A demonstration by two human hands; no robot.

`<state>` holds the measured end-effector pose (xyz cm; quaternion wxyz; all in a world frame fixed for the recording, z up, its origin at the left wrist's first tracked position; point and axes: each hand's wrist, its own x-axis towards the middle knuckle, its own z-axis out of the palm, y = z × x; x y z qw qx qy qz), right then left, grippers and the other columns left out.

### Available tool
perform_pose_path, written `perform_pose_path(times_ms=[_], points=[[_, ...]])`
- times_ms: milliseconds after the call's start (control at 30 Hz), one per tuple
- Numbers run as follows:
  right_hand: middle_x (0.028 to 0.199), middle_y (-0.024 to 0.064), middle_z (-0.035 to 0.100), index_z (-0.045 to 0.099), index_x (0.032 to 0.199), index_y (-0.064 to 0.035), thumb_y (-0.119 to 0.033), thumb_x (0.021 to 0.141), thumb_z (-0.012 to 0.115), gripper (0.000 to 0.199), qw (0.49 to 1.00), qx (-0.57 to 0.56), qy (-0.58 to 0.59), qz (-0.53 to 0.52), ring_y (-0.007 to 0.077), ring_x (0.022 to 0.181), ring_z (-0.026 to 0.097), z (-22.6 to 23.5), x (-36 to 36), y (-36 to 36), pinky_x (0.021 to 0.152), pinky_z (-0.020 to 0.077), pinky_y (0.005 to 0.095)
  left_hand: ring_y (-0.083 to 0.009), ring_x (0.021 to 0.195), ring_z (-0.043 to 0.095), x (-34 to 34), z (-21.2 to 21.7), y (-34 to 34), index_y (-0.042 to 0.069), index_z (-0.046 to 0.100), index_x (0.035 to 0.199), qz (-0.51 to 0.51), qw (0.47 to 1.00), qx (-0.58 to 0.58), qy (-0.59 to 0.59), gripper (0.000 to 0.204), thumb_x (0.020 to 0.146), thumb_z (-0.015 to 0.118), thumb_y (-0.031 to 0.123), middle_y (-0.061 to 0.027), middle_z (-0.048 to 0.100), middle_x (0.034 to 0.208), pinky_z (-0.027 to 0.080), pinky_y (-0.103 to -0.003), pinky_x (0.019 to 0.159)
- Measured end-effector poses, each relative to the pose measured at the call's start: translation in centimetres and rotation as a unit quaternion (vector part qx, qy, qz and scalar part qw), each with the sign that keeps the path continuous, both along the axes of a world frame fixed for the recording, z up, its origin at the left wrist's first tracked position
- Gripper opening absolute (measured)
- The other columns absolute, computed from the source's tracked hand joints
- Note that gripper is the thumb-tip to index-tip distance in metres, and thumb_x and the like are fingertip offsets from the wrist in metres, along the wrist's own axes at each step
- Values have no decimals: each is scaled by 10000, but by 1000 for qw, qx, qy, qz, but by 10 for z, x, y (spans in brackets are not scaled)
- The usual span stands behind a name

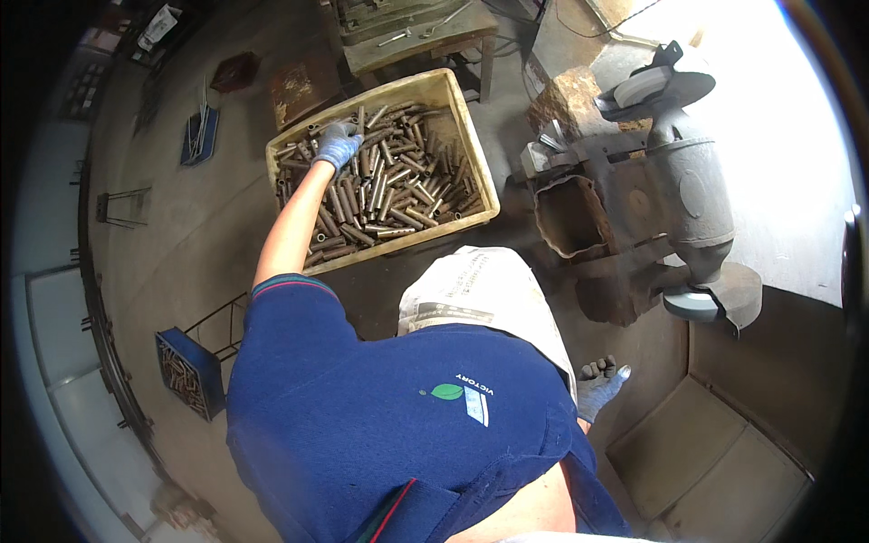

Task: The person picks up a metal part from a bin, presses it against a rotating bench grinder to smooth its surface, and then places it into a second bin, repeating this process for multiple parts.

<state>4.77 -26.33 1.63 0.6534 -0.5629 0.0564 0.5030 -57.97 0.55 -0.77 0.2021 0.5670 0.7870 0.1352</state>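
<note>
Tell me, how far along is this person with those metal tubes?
Done: nothing shows as finished. In hand: the gloved left hand reaches into the yellow crate, on the metal tubes. The right hand hangs empty by the bench grinder. Left: the crate remains nearly full.

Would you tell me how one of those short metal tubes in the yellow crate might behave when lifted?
The metal tubes look rigid and probably heavy for their size. Being round, one would likely roll if set down. The gloved left hand may get decent grip.
</note>
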Motion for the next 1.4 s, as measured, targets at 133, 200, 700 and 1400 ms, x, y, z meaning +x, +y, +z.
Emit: perform_pose_path(times_ms=[133,200,700,1400], points=[[699,26,459,565,895,-43,-580,815,561,543,999,-15,-19,38,117,538,370,2,-8,13,492,339,243,-322,974,605,10,-1,-2,103,652,1038,-31,981,-111,157,303,773,606,243,-151,630,1054,480,-407,850],[700,25,463,562,900,-42,-584,816,557,549,998,-29,-22,51,117,541,377,3,-15,16,497,341,242,-322,977,607,18,-9,-3,99,660,1012,-25,975,-140,170,279,776,600,235,-157,635,1035,480,-417,845],[742,26,488,586,890,-40,-583,816,559,549,996,-48,-19,72,124,586,415,-4,-15,-8,530,357,258,-318,998,603,24,0,20,111,676,991,-50,952,-209,216,302,736,596,251,-159,630,1054,482,-412,844],[1040,125,569,642,891,26,13,727,669,166,766,212,-579,183,172,855,616,129,-96,110,720,520,254,-70,619,542,371,135,-36,-40,634,988,-419,738,-128,-514,283,826,624,193,-28,597,723,466,-206,553]])
